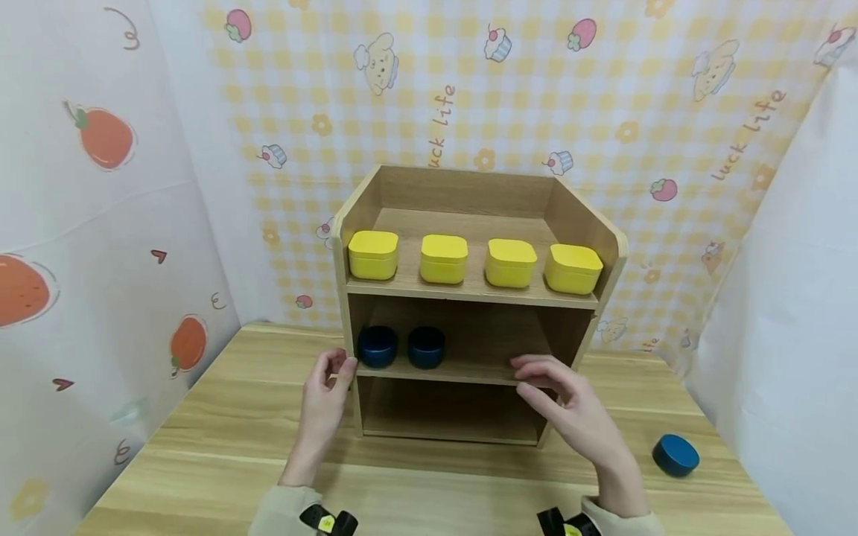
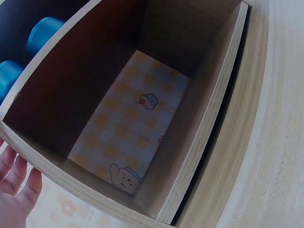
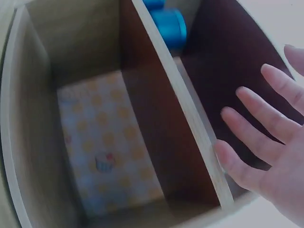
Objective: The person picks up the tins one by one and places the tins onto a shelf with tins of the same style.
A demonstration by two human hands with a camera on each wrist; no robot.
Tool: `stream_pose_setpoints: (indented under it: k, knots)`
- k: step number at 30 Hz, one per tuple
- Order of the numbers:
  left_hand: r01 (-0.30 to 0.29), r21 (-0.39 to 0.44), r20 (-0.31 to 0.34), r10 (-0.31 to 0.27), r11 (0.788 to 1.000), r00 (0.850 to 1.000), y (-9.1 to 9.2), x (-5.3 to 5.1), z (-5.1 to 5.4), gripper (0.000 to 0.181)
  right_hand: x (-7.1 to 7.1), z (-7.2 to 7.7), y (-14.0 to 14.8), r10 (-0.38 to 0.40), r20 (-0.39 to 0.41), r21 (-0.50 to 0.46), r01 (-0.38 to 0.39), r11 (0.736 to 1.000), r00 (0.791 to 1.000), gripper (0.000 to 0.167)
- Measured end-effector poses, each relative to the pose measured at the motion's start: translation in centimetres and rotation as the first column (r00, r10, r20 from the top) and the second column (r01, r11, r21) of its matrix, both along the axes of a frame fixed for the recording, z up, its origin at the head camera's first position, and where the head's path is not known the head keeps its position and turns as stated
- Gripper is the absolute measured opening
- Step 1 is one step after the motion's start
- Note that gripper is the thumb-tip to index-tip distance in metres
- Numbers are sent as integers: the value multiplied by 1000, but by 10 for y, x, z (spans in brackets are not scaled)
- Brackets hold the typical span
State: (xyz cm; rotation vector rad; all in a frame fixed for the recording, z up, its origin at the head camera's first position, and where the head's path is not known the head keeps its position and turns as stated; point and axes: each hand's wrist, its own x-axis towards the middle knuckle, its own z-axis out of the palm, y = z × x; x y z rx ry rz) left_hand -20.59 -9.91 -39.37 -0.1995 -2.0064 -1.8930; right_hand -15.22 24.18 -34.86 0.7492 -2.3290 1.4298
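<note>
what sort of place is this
Probably a makeshift indoor tabletop set, perhaps for filming: a yellow-checked backdrop covers the back, a wood-grain tabletop lies before it, and a small shelf unit stands on top.

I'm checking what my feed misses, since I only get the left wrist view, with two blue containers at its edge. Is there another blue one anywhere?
Observer: Yes, the head view shows a third blue container on the table, to the right of the shelf unit.
Operator: What stands on the top tier?
Observer: Four yellow containers, in a row along its front.
Operator: Is the right hand holding anything?
Observer: No, the right wrist view shows its fingers spread, with nothing between them.
</note>
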Motion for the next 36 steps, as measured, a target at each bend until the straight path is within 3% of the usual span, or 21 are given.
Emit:
stream_pose_setpoints:
  k: [6, 16, 24, 30, 36]
  knots:
    - [-13, -15, -2, 13, 1000, 1000, -2, 0, 4, 22, 11, -9, 27, -13, -13, -41, 13, 999, 1000, 18]
    - [6, -13, -3, -6, 1000, 1000, 0, 3, 3, 22, 24, -14, 65, -52, 99, -50, 58, 997, 994, 27]
    - [3, -16, -8, -3, 1000, 1000, 0, 8, -2, 23, 26, -33, 93, -125, 172, -72, 139, 988, 977, 26]
    - [-6, -10, 3, 6, 1000, 1000, 0, 8, -1, 24, 19, -51, 105, -203, 238, -141, 240, 960, 950, 30]
    - [-6, -5, 5, 6, 1000, 1000, 0, 7, 0, 23, 4, -80, 117, -256, 314, -235, 336, 912, 914, 32]
